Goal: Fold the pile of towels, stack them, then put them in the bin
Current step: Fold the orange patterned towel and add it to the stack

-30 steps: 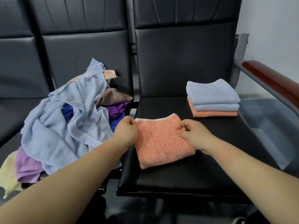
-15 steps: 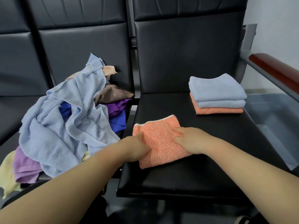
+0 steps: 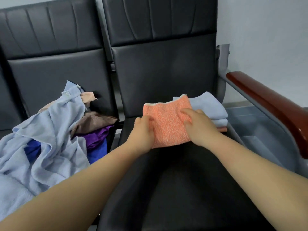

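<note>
Gripping the folded orange towel (image 3: 166, 125) by both side edges, left hand (image 3: 144, 132) and right hand (image 3: 200, 126) curled on it. Holding it over the bench (image 3: 183, 180), folded stack (image 3: 210, 106) just beyond, rightward, nearer the right hand.

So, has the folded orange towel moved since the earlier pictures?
Yes. The orange towel has moved back and right toward the stack of folded towels; earlier apart, it now overlaps the stack's left side.
</note>
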`<state>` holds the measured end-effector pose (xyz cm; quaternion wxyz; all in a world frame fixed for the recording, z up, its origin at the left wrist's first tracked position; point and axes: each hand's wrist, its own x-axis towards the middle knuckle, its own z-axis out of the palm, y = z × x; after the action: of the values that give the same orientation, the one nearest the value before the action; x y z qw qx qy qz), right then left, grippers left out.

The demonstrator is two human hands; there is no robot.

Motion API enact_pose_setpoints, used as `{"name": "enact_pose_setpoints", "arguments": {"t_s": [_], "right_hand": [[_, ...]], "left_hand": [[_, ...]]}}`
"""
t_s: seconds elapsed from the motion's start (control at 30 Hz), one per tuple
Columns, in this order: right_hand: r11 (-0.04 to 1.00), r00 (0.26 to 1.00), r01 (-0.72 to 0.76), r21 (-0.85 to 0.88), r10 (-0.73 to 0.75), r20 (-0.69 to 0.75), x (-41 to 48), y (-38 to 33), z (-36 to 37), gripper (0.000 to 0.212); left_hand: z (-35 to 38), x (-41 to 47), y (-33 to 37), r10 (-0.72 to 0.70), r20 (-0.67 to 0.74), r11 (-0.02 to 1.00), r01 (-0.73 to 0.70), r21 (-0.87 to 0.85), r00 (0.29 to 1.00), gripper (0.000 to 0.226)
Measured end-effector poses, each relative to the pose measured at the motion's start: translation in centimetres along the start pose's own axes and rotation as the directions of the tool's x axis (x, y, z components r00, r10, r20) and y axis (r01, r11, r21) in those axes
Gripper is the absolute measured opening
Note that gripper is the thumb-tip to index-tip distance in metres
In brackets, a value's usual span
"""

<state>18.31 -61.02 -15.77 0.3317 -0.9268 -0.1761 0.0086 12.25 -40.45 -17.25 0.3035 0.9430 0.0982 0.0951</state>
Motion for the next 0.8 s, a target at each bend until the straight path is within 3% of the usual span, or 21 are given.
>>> {"name": "enact_pose_setpoints", "arguments": {"t_s": [0.1,0.23,0.33,0.47,0.63,0.7,0.8], "right_hand": [[0.999,0.981,-0.035,-0.006,0.033,-0.189,4.8,3.2,-3.5,0.036],[0.993,0.948,-0.121,0.008,0.118,-0.297,9.6,7.8,-5.3,0.034],[0.97,0.936,-0.24,-0.025,0.224,-0.272,11.3,11.4,-4.3,0.035],[0.948,0.92,-0.312,0.067,0.319,-0.229,10.4,13.0,-3.0,0.037],[0.864,0.837,-0.483,0.145,0.504,-0.212,4.6,11.2,-0.8,0.06],[0.825,0.807,-0.558,0.093,0.565,-0.171,2.2,10.2,0.8,0.063],[0.83,0.832,-0.554,-0.072,0.547,-0.093,-1.0,6.8,3.1,0.058]], "left_hand": [[1.8,6.2,4.8,0.081,-0.014,0.996,-0.081,-0.035,0.997,0.038],[5.9,12.0,8.0,0.116,-0.009,0.993,-0.117,-0.028,0.993,0.03],[9.8,14.5,7.7,0.062,0.045,0.998,-0.061,-0.004,0.997,0.025],[11.7,14.5,6.1,0.011,0.101,0.999,-0.008,-0.031,0.995,0.041],[9.4,9.5,4.2,-0.012,0.195,0.998,0.025,-0.065,0.981,0.059],[8.4,6.8,2.7,-0.022,0.222,1.0,0.017,0.026,0.975,0.061],[5.7,2.3,-0.7,-0.069,0.247,0.991,0.037,0.132,0.967,0.06]]}}
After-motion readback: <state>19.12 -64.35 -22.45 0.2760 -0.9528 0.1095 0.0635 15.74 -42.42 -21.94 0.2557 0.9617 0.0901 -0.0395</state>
